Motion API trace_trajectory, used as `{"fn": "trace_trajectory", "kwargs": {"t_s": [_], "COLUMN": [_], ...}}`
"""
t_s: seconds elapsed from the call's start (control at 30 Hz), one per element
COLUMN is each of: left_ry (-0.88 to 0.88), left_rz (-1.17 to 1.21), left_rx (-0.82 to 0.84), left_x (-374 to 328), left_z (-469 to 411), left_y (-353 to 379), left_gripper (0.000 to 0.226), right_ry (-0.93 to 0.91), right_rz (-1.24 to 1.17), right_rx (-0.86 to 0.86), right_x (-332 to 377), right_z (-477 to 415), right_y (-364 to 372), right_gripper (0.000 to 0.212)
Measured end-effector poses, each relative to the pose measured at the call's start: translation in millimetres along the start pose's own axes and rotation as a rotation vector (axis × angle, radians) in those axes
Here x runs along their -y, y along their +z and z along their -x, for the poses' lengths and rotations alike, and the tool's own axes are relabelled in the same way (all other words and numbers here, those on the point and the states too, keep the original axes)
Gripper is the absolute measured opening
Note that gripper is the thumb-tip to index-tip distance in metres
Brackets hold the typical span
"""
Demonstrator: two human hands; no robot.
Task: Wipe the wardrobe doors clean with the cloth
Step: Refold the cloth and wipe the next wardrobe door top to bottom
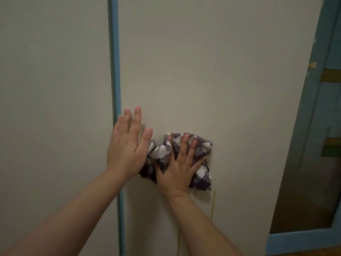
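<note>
R hand (pixel 178 168) is flat, fingers spread wide, palm pressing a crumpled dark-purple-and-white checked woven cloth (pixel 201 159) against the flat cream matte wardrobe door panel (pixel 212 71); no pinch or curl, just pressed through the fabric. Cloth is bunched into soft folds w/ a fuzzy weave, sticking out past the hand on the right and lower right, and tucked behind the L hand's thumb side. L hand (pixel 127 145) is open too, fingers straight and close together, thumb out, holding nothing; its heel overlaps the cloth's left edge, can't tell if the palm is actually touching the door. Its fingertips reach up next to the narrow blue vertical trim strip (pixel 114 52) that separates this panel from a 2nd cream panel (pixel 55 89) on the left. Both panels smooth, plain, no visible handle. Thin yellowish vertical lines (pixel 213 206) run down the door below the cloth. Right of the panel: blue-painted frame (pixel 313 89), chipped in spots, around a dark opening.
</note>
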State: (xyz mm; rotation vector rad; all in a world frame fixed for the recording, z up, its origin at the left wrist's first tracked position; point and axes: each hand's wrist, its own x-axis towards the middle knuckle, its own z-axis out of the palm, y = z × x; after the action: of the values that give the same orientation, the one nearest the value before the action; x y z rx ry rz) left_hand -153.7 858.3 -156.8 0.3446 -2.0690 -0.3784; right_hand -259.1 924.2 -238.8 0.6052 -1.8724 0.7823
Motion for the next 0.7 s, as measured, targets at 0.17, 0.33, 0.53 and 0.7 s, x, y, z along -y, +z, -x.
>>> {"fn": "trace_trajectory", "kwargs": {"t_s": [0.17,0.33,0.53,0.7], "left_ry": [0.135,0.095,0.043,0.051], "left_rz": [0.004,-0.052,-0.216,-0.192], "left_rx": [0.019,0.043,0.141,0.172], "left_x": [22.3,34.1,43.8,47.9], "left_z": [13.0,22.9,43.5,55.2], "left_y": [-12.2,-11.3,2.3,5.7], "left_gripper": [0.062,0.063,0.063,0.069], "right_ry": [-0.133,-0.163,-0.359,-0.405], "right_rz": [0.015,0.029,0.149,0.147], "right_rx": [0.066,0.033,0.192,0.212], "right_x": [51.3,65.8,56.2,45.7], "right_z": [4.0,1.8,49.6,54.1], "right_y": [12.0,18.4,32.5,29.0], "right_gripper": [0.072,0.067,0.082,0.081]}}
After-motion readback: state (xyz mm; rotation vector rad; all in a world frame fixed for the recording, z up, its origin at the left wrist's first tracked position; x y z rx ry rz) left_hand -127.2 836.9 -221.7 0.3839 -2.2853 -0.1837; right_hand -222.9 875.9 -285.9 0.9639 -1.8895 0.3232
